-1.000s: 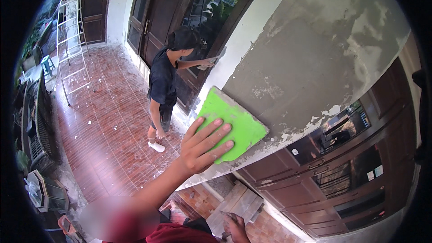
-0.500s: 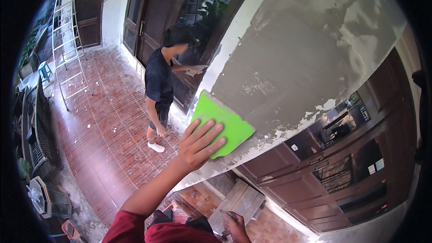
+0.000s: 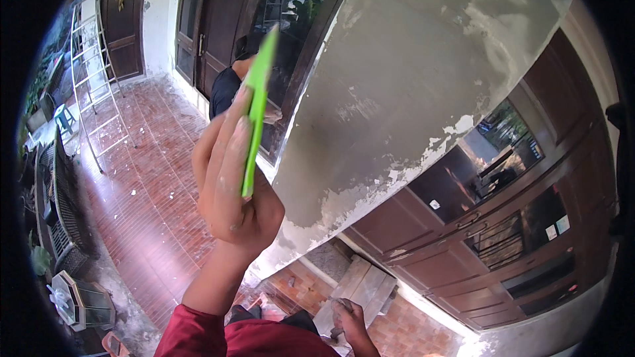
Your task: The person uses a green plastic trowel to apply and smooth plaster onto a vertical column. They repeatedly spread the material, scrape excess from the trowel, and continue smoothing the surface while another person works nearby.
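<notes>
My left hand (image 3: pixel 231 182) is raised and closed on a bright green, flat plastic scraper (image 3: pixel 256 125). The scraper stands nearly edge-on, tip up, apart from the plastered wall (image 3: pixel 397 86). Grey, partly damp-looking plaster covers most of that wall, with ragged white patches along its lower border. Low by my body, my right hand (image 3: pixel 348 317) is curled closed; what it grips is too hidden to name.
A co-worker in dark clothes (image 3: pixel 225 89) is by the dark door (image 3: pixel 291 46), largely covered by my hand. A metal ladder (image 3: pixel 99 86) stands on the tiled floor (image 3: pixel 152 205) at left. Below are a wooden bench (image 3: pixel 357 281) and a glass lantern (image 3: pixel 86 301).
The green scraper has come off the wall's lower left corner and turned from flat to edge-on. My left hand has moved left and up, now covering much of the co-worker.
</notes>
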Motion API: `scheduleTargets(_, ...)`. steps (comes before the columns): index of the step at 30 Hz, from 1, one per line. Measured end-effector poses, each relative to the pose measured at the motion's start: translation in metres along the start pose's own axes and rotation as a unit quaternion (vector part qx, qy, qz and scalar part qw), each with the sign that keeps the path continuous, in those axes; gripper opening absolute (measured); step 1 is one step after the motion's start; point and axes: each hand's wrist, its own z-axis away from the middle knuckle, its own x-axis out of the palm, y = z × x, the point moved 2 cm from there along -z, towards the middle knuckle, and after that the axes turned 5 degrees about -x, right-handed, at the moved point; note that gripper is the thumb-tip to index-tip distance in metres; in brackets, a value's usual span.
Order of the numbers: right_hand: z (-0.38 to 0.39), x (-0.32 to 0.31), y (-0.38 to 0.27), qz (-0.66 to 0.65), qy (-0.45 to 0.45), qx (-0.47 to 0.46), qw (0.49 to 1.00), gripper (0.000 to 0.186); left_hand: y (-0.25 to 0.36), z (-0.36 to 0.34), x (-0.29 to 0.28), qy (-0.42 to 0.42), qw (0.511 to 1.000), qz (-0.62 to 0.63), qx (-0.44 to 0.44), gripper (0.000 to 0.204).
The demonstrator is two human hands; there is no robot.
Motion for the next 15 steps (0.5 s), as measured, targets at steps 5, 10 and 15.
scheduleTargets(5, 0.001, -0.002, 0.001, 0.006, 0.000, -0.001, 1.000, 0.012, 0.021, -0.022, 0.032, 0.018, 0.995, 0.065, 0.074, 0.046)
scheduleTargets(10, -0.001, -0.015, 0.001, -0.025, 0.010, 0.019, 0.999, 0.017, 0.030, -0.016, 0.052, -0.008, 0.994, 0.086, 0.063, 0.049)
scheduleTargets(15, 0.002, -0.037, -0.003, -0.027, 0.001, 0.001, 1.000, 0.018, 0.024, -0.022, 0.048, 0.056, 0.989, 0.085, 0.108, 0.042)
